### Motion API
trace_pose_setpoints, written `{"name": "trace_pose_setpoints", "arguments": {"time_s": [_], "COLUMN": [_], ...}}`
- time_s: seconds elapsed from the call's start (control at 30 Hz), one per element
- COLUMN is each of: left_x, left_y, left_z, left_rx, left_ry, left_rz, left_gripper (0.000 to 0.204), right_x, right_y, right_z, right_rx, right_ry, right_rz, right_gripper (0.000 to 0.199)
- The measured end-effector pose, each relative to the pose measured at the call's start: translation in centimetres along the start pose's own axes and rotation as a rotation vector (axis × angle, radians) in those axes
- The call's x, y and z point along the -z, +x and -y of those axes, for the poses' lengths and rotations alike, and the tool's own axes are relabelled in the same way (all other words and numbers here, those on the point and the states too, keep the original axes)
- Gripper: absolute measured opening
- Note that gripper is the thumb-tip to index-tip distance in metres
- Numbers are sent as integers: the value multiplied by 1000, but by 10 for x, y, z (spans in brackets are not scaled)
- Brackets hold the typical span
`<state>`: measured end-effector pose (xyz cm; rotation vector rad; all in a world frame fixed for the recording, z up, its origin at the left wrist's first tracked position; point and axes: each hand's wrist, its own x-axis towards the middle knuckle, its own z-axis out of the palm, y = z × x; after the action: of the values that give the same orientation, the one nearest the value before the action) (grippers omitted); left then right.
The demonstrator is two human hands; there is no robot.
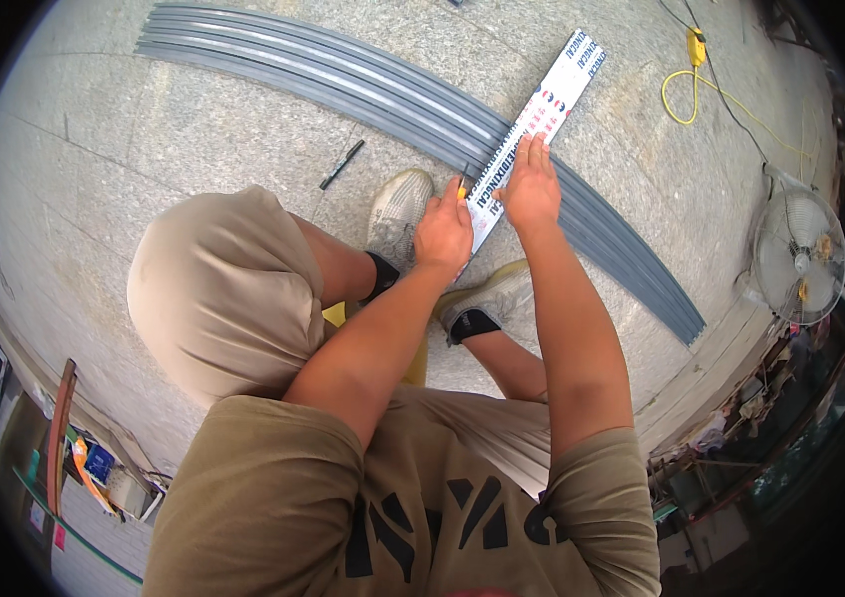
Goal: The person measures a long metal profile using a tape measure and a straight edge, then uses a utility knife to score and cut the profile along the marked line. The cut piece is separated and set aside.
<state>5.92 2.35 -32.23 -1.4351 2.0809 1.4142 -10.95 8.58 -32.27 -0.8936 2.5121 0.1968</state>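
Centrally, one long flat white strip with printed red and blue marks (534,121) lies slantwise across a bundle of grey ribbed metal profiles (382,95) on the speckled stone floor (193,129). Right hand (530,184) presses flat on the strip, fingers spread. Left hand (444,227) grips a small yellow-handled tool (462,187) against the strip's edge. One black marker pen (342,164), one yellow cable (686,95), one round fan (798,257), two pale shoes (397,214).

Long white printed strip (532,134) lies across grey rails (382,95).
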Motion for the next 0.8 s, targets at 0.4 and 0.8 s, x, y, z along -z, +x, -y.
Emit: {"name": "trace_pose_setpoints", "arguments": {"time_s": [0.4,0.8], "left_x": [20,21], "left_y": [0,-20], "left_z": [1,-4], "left_rx": [156,42], "left_ry": [4,33], "left_rz": [-176,-190], "left_gripper": [59,56], "right_x": [14,-16], "right_y": [-6,-158], "right_z": [-4,-20], "right_rx": [-38,-333], "right_ry": [13,460], "right_rz": [-17,0], "right_gripper": [113,72]}}
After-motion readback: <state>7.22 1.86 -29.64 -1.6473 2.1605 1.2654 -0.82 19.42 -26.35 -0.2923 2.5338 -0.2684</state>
